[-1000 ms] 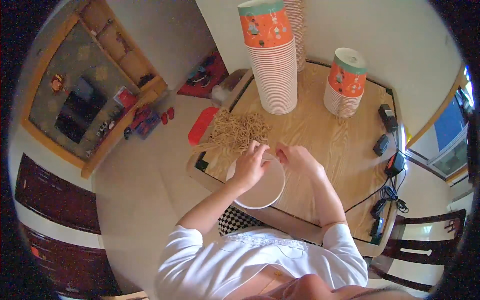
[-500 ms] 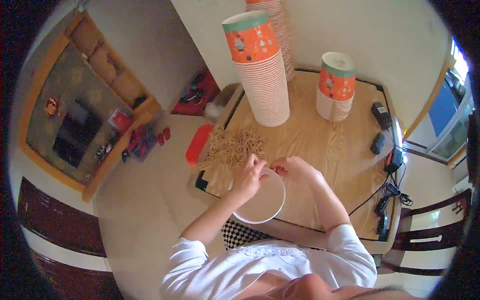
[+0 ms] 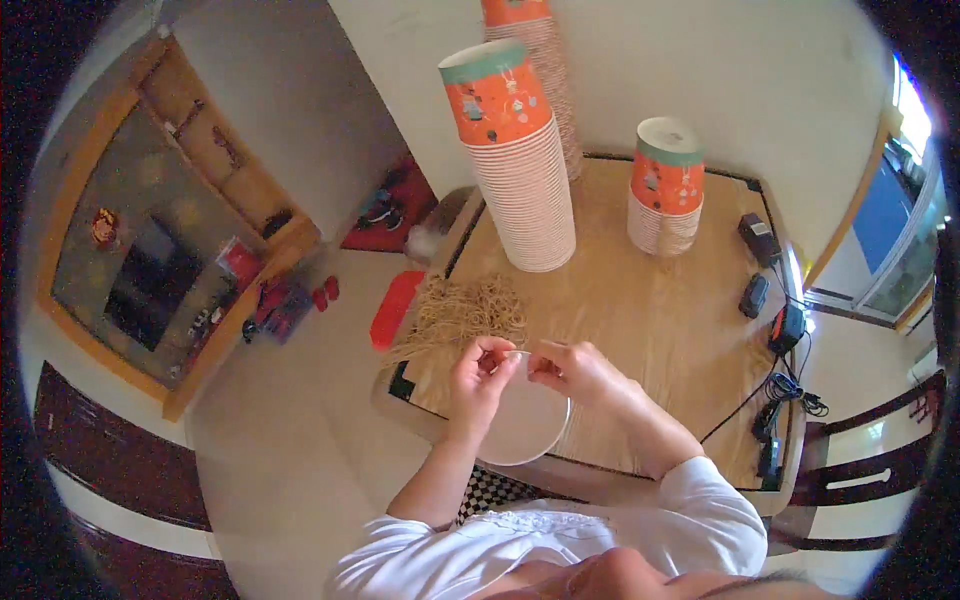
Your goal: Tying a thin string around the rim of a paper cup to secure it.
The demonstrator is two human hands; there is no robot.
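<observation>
A white-lined round paper bucket (image 3: 525,425) is tilted toward me at the table's near edge, its open mouth facing up. My left hand (image 3: 480,385) pinches the bucket's far rim between thumb and fingers. Close beside it, my right hand (image 3: 585,378) has its fingertips pressed together at the same rim; what they hold, if anything, is too small to make out. Just beyond my left hand lies a tangled heap of tan twine strands (image 3: 465,312).
A tall stack of orange-and-green paper buckets (image 3: 515,180) stands at the back, with another stack (image 3: 555,90) behind it. A shorter stack (image 3: 666,190) is to the right. Black adapters (image 3: 760,240) and cables (image 3: 788,392) line the right edge. A red object (image 3: 396,310) is left of the table.
My two hands have come closer together at the bucket's far rim, with the right fingers now against it. The whole view has shifted slightly, so the table sits lower.
</observation>
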